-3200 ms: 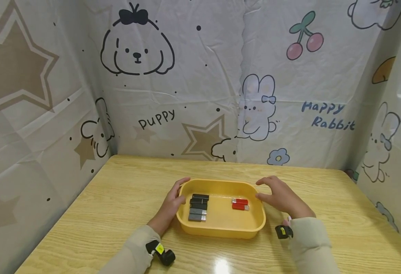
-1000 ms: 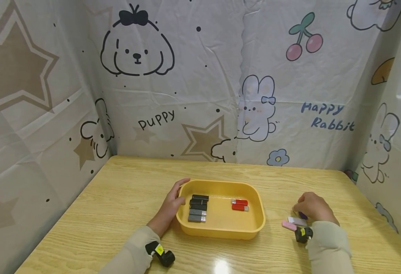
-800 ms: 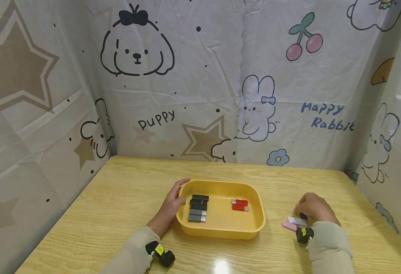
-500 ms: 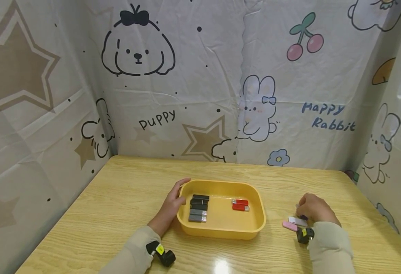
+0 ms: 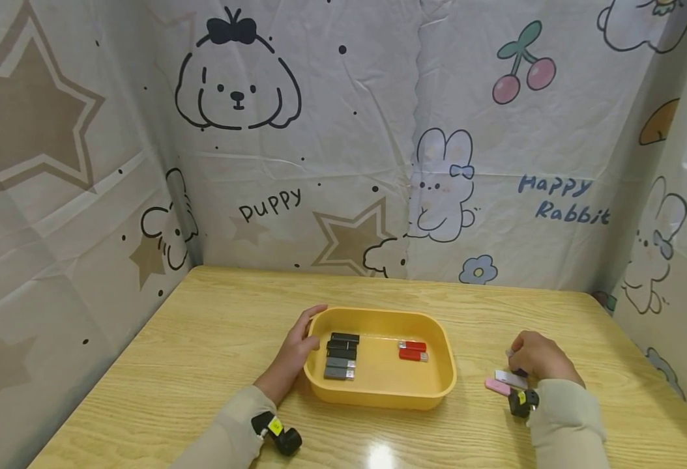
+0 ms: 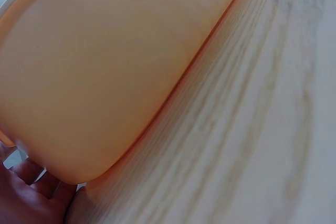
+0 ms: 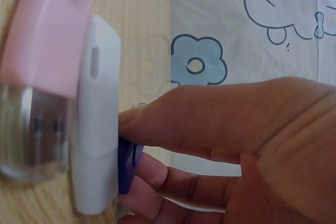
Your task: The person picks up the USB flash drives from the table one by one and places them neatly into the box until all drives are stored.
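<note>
My left hand (image 5: 291, 352) grips the left end of the yellow tray (image 5: 379, 395), thumb over the rim; its fingers curl at the tray's corner in the left wrist view. Inside lie several black USB sticks (image 5: 342, 354) and grey USB sticks (image 5: 337, 373) stacked in a column at the left, and two red USB sticks (image 5: 412, 355) at the right. Out on the table, my right hand (image 5: 543, 359) pinches a purple USB stick (image 7: 126, 169) between thumb and fingers, which partly cover it. Right beside it lie a white USB stick (image 5: 510, 379) and a pink USB stick (image 5: 498, 387).
The wooden table (image 5: 226, 326) carries the tray near its middle, with the loose sticks to the tray's right. A printed cloth (image 5: 343, 130) encloses the table at the back and both sides. Each wrist wears a small black camera.
My right hand has gone from the tray's right end over to the loose sticks, where its fingers have closed on the purple USB stick. My left hand stays on the tray.
</note>
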The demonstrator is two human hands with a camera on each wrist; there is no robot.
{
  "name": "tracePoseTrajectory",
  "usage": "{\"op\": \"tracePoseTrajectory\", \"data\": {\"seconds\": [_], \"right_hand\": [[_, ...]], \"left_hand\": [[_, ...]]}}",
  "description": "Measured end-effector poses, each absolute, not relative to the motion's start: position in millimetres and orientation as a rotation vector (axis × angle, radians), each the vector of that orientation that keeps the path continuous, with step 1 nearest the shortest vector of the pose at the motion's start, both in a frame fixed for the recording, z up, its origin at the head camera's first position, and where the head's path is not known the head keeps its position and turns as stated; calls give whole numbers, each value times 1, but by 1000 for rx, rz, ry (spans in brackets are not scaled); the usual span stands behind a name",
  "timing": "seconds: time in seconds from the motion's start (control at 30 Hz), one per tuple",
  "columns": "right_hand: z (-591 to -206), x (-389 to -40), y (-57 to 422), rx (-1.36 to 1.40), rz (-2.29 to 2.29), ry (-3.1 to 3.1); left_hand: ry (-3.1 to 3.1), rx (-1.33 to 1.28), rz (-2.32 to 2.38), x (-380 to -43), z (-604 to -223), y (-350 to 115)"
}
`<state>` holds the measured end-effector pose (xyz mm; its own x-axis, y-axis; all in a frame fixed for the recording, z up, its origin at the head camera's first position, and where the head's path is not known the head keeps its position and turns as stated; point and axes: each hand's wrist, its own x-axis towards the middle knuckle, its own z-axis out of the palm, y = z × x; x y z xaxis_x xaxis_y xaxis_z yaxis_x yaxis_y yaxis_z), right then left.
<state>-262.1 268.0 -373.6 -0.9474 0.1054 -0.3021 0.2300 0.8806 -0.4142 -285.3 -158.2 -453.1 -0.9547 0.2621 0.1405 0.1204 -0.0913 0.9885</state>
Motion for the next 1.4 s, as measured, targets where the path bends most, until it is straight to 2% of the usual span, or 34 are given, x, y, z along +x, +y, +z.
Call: {"op": "tracePoseTrajectory", "data": {"seconds": [0.3, 0.73, 1.07, 1.4], "right_hand": [[-373, -262, 267, 231, -661, 2785], [-365, -263, 259, 119, -586, 2867], [-361, -266, 247, 144, -625, 2912], [-363, -269, 237, 23, -647, 3006]], "left_hand": [[2017, 466, 2217, -284, -451, -159], [2019, 481, 2192, -268, -426, -158], [2005, 479, 2202, -270, -428, -158], [2001, 459, 2204, -275, -436, -159]]}}
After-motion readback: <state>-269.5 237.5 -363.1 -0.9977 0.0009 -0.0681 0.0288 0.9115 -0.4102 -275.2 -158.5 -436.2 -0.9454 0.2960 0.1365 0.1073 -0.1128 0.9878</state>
